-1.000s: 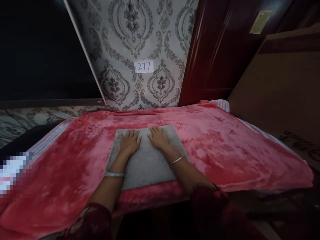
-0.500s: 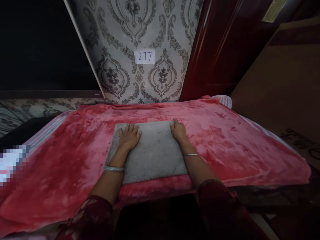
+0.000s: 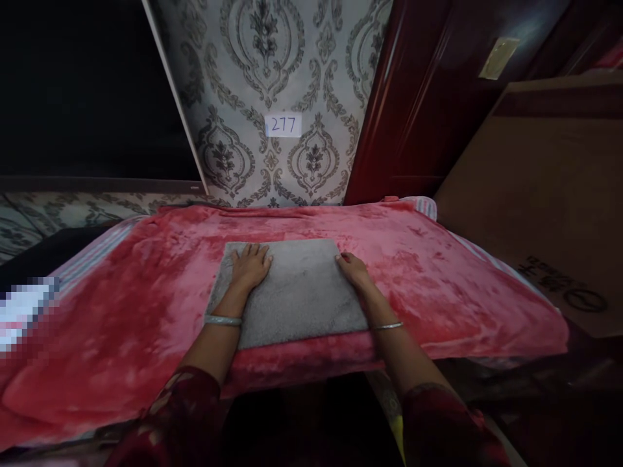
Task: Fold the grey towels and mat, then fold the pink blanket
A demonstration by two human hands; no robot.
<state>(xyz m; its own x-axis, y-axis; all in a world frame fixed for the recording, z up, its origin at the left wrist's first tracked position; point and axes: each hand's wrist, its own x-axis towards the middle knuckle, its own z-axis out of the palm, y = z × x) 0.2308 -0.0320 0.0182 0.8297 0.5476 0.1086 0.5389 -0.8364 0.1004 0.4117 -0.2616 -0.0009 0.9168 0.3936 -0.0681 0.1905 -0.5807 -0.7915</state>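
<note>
A grey plush cloth (image 3: pixel 302 292), roughly rectangular, lies flat in front of me on a red and pink fleece blanket (image 3: pixel 418 285). My left hand (image 3: pixel 250 264) rests palm down on its far left part, fingers spread out. At the cloth's right edge, near the far corner, is my right hand (image 3: pixel 355 267). Its fingers are curled, with the thumb and forefinger pinched at the edge; the other fingers are partly hidden.
The blanket covers a table, with a striped cloth (image 3: pixel 100 250) showing at its sides. Behind are a patterned wall with a paper label (image 3: pixel 283 124), a dark screen (image 3: pixel 92 91) at left, a dark red door (image 3: pixel 413 97) and a big cardboard box (image 3: pixel 549 181) at right.
My right hand has slid slightly toward me along the cloth's right edge, and its fingers have curled in. My left hand stays flat on the cloth. The view has shifted a little.
</note>
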